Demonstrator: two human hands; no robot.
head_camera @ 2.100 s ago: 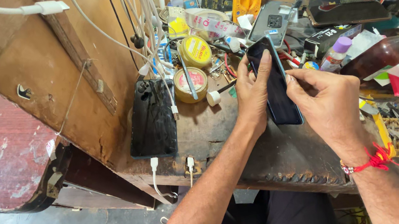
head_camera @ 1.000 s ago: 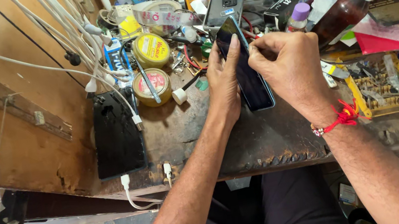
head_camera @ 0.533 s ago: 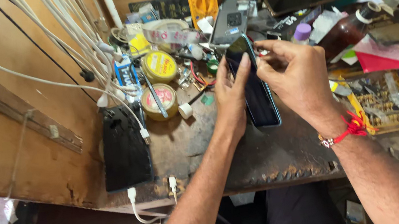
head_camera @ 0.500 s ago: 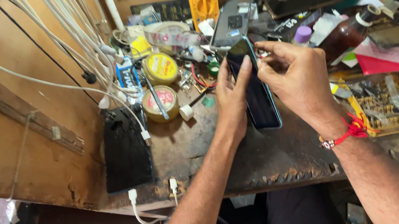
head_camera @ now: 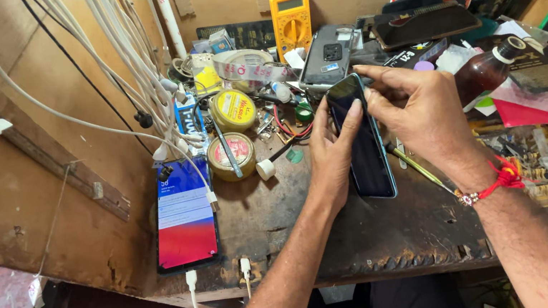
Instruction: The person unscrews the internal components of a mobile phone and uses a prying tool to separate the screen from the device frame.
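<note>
1. While held upright near the centre of the frame, dark phone (head_camera: 361,139) sits in much the same grip as half a second ago, only closer and larger in view as the head camera has dipped toward it.
2. Lying flat at lower left of the bench (head_camera: 275,212), second phone (head_camera: 184,214) now shows a lit blue-to-red screen, where it was dark a moment back; white cable (head_camera: 191,284) plugged into its lower end.
3. Left hand (head_camera: 332,156): rising from bottom centre, forearm angled up and right, palm cupping the dark phone's left edge, fingers (head_camera: 353,112) pressed against the upper part of the glass, thumb hidden behind.
4. Right hand (head_camera: 420,117): entering from lower right, wrist bent, red thread band (head_camera: 502,181) at the wrist; fingers curled together and pinching at the phone's top right corner. Impossible to tell whether a small tool sits between them.
5. Nearby: two round yellow tins (head_camera: 231,135) left of the hands, yellow multimeter (head_camera: 292,21) at top centre, brown bottle (head_camera: 490,71) to the right.
</note>
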